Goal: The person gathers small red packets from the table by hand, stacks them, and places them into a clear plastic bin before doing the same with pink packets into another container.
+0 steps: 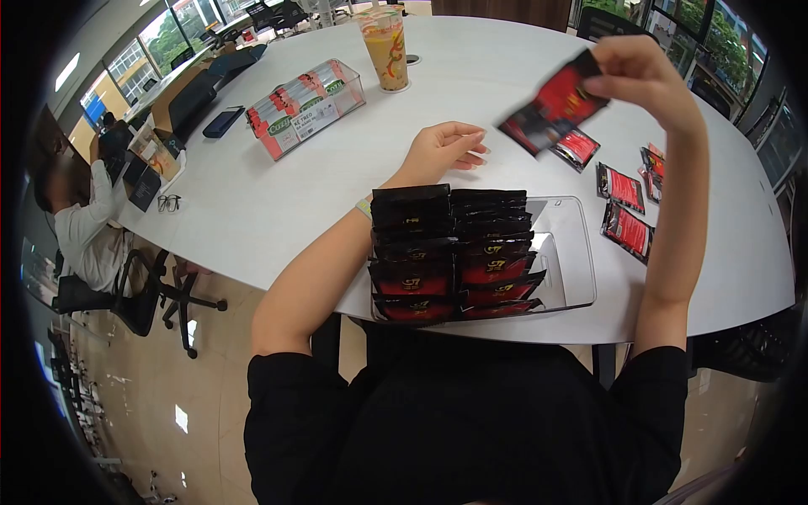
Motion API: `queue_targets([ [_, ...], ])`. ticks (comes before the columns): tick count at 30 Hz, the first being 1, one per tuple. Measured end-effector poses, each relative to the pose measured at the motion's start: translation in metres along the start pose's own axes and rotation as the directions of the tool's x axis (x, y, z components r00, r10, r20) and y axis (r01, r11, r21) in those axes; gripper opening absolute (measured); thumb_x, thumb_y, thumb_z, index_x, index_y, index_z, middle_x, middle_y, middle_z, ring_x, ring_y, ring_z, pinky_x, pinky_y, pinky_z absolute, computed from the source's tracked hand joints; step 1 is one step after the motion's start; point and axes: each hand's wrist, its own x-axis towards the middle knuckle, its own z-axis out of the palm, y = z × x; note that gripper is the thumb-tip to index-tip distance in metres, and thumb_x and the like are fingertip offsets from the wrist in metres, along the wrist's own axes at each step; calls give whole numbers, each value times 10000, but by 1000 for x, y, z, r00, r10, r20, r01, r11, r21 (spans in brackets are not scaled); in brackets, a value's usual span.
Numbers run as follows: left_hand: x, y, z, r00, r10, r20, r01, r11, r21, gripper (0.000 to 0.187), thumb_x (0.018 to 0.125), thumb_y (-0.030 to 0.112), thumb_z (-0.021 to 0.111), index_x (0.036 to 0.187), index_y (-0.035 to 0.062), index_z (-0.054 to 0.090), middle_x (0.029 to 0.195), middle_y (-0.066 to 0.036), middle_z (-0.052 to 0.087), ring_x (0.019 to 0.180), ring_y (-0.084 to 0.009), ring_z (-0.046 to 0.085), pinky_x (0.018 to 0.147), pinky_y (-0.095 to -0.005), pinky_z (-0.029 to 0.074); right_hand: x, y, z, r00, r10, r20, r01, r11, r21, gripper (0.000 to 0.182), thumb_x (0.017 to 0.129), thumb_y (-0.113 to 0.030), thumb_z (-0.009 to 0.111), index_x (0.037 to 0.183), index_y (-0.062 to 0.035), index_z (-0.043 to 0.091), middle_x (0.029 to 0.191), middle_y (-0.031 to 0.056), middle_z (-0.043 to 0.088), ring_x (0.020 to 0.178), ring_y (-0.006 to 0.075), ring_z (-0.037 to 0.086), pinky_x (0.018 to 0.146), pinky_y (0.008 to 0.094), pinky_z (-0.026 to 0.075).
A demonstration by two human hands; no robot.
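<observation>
My right hand [635,76] is raised over the table, pinching the upper corner of a black-and-red coffee sachet [555,101], which is slightly blurred. My left hand [443,146] rests near the tabletop with loosely curled fingers and nothing in it. Below it stands a clear plastic bin [587,252], its left and middle parts filled with two columns of upright black-and-red coffee sachets [454,261]. The right strip of the bin shows bare plastic. Several more sachets [623,187] lie on the table to the right, one of them partly behind the held sachet.
A clear box of red-and-white packets [307,105] stands beyond my left arm. Near it are a tall drink cup [385,50], a dark phone [223,122] and eyeglasses [169,203]. At the left, a person [88,219] sits by another drink cup [156,154]. The white table's edge [227,278] curves around.
</observation>
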Motion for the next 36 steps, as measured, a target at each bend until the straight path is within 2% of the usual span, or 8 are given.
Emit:
queue_targets([
  [5,1,-2,-5,997,-70,11,69,996,52,287,880,223,545,1076,15,561,934,-99,622,805,-149,629,709,-224,505,-14,-26,9,938,14,347,46,986,-163,66,680,-10,673,678,2,608,580,-3,535,521,41,471,459,203,386],
  [9,2,-2,-5,997,-69,23,68,996,57,283,882,219,542,1076,15,560,937,-97,622,805,-143,625,707,-220,501,-5,-41,44,855,135,500,156,854,-497,120,631,-55,690,659,-3,585,584,83,586,503,209,559,492,280,447],
  [14,2,-2,-6,997,-76,28,75,996,54,295,868,247,552,1053,18,569,936,-92,622,835,-157,622,723,-240,487,-11,-41,75,841,340,422,44,733,-678,134,606,-83,680,669,-8,588,592,124,593,571,266,593,536,346,456],
  [22,0,-1,-6,996,-83,21,81,995,65,293,870,248,547,1055,22,571,940,-87,622,832,-148,616,724,-238,483,-16,-39,89,920,225,321,163,524,-836,165,588,-98,694,633,-8,563,593,128,585,574,283,587,543,349,462],
  [26,0,1,-7,996,-79,33,76,994,73,292,871,244,545,1059,21,570,942,-86,621,838,-143,612,724,-235,480,-13,-36,81,932,153,328,172,610,-773,218,581,-140,722,655,-9,564,593,123,590,578,281,590,543,351,462],
  [29,0,2,-5,995,-98,27,95,991,94,297,890,217,525,1101,10,555,958,-86,614,809,-95,596,707,-184,485,-11,-28,62,949,160,270,94,676,-731,282,609,-206,749,667,-11,554,602,100,605,571,239,601,538,322,463],
  [31,1,3,-6,995,-97,32,94,991,93,298,889,217,526,1103,12,554,958,-85,614,808,-94,596,706,-184,486,1,-20,39,897,291,333,-120,885,-450,317,655,-253,749,705,-8,555,625,81,620,579,181,606,536,285,460],
  [36,0,3,-6,995,-98,22,95,990,108,295,888,220,529,1098,15,558,958,-87,614,812,-94,597,707,-184,487,-5,88,18,896,444,25,-317,677,-664,505,643,-337,727,984,12,597,791,150,646,710,245,623,619,313,488],
])
